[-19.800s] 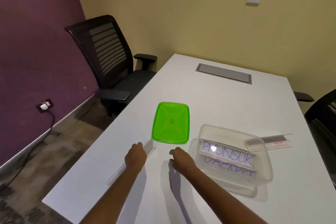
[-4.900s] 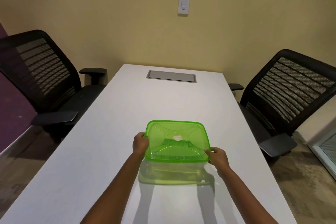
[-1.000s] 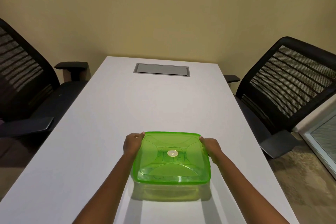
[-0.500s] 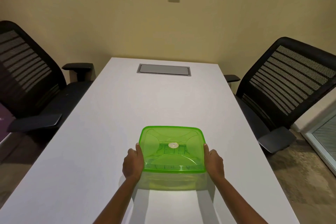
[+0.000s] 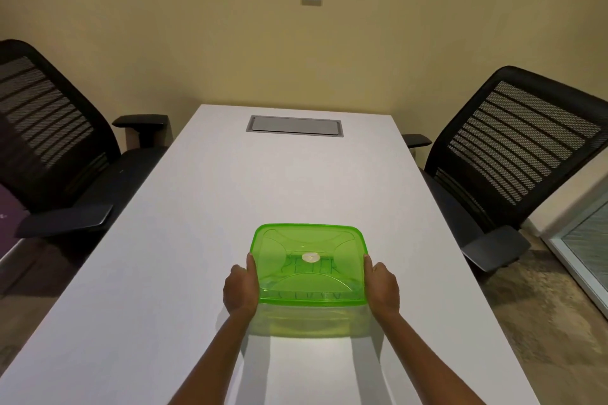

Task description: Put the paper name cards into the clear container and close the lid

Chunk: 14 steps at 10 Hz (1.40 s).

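left hand (image 5: pixel 241 290) and right hand (image 5: pixel 381 286) clasping lidded container (image 5: pixel 309 312) sides, grip seemingly firm

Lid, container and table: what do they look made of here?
Lid: translucent green plastic, glossy; lettering shows through it and light glints on its moulded ribs. Container: clear plastic by the look, its wall see-through below the lid. Table: matte white top, probably laminate; the core is not visible.
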Available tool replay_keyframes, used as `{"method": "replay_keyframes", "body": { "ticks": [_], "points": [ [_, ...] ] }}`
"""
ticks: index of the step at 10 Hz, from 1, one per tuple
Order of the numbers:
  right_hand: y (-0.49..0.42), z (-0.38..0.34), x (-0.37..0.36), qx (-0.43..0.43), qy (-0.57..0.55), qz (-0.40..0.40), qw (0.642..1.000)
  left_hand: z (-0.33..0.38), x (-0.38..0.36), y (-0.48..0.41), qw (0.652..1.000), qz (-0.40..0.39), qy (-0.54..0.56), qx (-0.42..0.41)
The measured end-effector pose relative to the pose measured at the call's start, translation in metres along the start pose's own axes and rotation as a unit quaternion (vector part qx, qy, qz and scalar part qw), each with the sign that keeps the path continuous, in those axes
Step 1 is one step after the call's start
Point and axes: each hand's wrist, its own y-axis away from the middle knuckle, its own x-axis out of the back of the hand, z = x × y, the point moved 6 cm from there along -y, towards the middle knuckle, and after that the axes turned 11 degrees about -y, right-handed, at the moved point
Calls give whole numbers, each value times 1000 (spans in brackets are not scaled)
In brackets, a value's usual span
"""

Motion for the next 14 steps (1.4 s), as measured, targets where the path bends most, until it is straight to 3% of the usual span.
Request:
{"method": "replay_keyframes", "body": {
  "ticks": [2,3,4,6,7,8,11,13,14],
  "points": [
    [2,-11,6,28,89,-10,996,6,4,0,998,4,-60,-19],
    [7,-23,6,99,178,-6,979,16,8,4,980,47,-171,-88],
    [11,-34,1,169,190,2,967,29,5,7,945,79,-257,-187],
    [47,-71,-12,308,212,-8,928,53,-20,25,890,34,-333,-309],
    [51,-66,-34,321,250,-52,912,61,-30,37,884,16,-330,-330],
    [49,-52,-52,276,265,-129,915,60,-39,44,879,3,-340,-336],
    [62,-40,-59,265,265,-137,917,43,-46,54,877,-20,-333,-344],
    [61,-45,-52,256,262,-145,919,56,-20,63,869,85,-311,-375],
    [54,-59,-39,282,279,-126,909,63,-16,55,869,92,-281,-396]
  ]
}}
